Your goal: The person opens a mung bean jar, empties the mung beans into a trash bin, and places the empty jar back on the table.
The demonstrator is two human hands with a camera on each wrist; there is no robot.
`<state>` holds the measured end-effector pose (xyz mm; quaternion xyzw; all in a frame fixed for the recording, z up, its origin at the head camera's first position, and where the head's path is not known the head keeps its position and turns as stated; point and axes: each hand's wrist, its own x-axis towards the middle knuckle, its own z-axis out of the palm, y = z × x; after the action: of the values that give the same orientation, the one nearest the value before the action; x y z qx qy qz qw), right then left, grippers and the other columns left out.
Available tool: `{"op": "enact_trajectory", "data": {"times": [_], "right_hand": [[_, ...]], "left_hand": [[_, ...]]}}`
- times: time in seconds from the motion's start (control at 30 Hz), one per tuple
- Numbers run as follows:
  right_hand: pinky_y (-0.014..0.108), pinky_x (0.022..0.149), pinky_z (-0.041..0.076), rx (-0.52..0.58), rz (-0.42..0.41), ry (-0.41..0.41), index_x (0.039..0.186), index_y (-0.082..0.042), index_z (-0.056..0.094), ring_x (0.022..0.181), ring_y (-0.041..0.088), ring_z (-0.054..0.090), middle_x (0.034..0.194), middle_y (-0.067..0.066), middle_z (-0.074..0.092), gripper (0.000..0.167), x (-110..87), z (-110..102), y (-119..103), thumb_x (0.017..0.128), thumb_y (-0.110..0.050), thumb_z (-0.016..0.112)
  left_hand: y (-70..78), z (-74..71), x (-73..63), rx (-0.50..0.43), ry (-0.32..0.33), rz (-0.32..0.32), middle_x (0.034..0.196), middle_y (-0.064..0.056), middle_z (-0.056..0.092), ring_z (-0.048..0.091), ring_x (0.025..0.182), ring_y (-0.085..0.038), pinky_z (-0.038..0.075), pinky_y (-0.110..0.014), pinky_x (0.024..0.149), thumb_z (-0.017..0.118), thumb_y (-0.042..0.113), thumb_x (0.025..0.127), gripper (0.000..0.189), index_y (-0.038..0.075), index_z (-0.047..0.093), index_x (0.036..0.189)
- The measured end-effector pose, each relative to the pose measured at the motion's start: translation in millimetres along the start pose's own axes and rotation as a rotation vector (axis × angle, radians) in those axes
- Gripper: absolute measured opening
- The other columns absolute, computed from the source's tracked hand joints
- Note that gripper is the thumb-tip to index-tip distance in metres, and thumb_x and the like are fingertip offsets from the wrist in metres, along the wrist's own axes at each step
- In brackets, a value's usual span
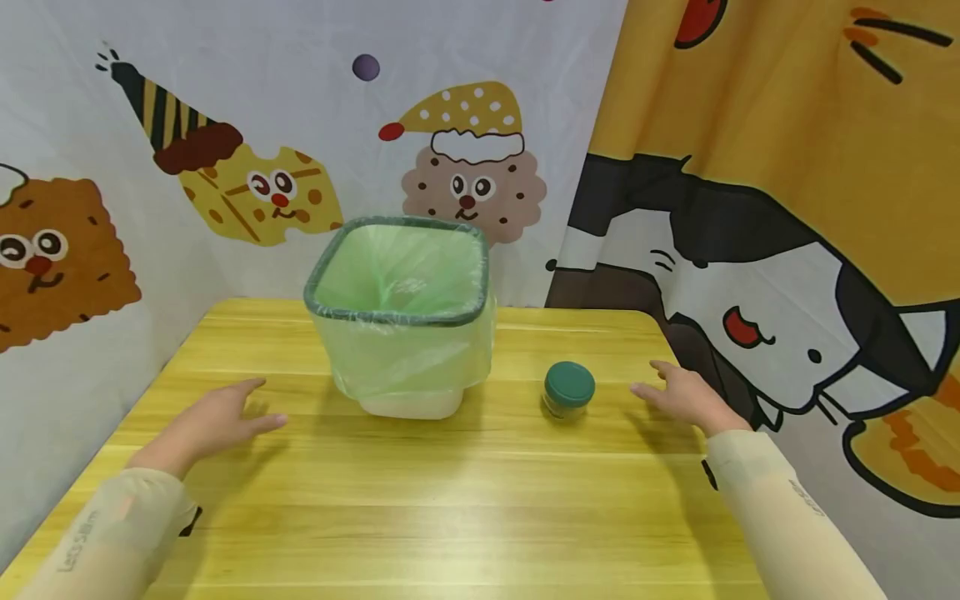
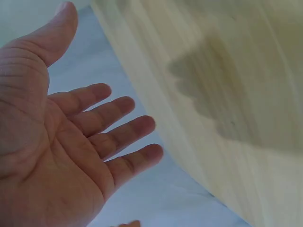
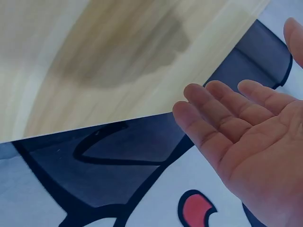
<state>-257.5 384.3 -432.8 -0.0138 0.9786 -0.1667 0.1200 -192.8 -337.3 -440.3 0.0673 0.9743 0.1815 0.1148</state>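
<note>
A square trash bin (image 1: 420, 404) stands upright toward the back of the table, lined with a pale green plastic bag (image 1: 405, 354) under a dark green rim. To its right sits a small clear jar with a dark green lid (image 1: 569, 385). My left hand (image 1: 213, 423) hovers over the table's left side, apart from the bin, and the left wrist view shows its bare palm (image 2: 57, 156) with fingers spread. Off the jar's right side, my right hand (image 1: 688, 397) hangs near the table edge, its relaxed fingers (image 3: 222, 109) holding nothing.
The wooden table (image 1: 450, 508) has its right edge just under my right hand. A white cloth with cartoon prints (image 1: 300, 50) hangs behind and to the left. At the right hangs a yellow curtain (image 1: 765, 100) with a large cartoon animal, close to the table.
</note>
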Motion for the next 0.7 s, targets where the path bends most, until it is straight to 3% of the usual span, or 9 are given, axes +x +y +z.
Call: {"op": "enact_trajectory", "data": {"times": [0.33,0.7], "right_hand": [[0.068,0.107,0.05,0.049,-0.051,0.002,0.167,0.003,0.025,0.139,0.057,0.052,0.161,0.038,0.042,0.101,4.6,-2,-23,0.103,-0.07,0.053],[0.066,0.106,0.053,0.1,-0.083,-0.001,0.168,0.001,0.026,0.142,0.057,0.051,0.163,0.037,0.04,0.097,6.1,4,-36,0.105,-0.066,0.055]], "left_hand": [[33.4,4.3,-3.5,-0.01,0.018,0.063,0.145,-0.042,0.057,0.059,0.128,-0.061,0.051,-0.072,0.1,0.068,0.064,0.098,0.103,-0.014,0.036,0.158],[58.8,17.3,-8.4,-0.042,0.092,0.111,0.146,-0.038,0.058,0.061,0.127,-0.058,0.052,-0.07,0.101,0.07,0.062,0.098,0.096,-0.011,0.044,0.155]]}}
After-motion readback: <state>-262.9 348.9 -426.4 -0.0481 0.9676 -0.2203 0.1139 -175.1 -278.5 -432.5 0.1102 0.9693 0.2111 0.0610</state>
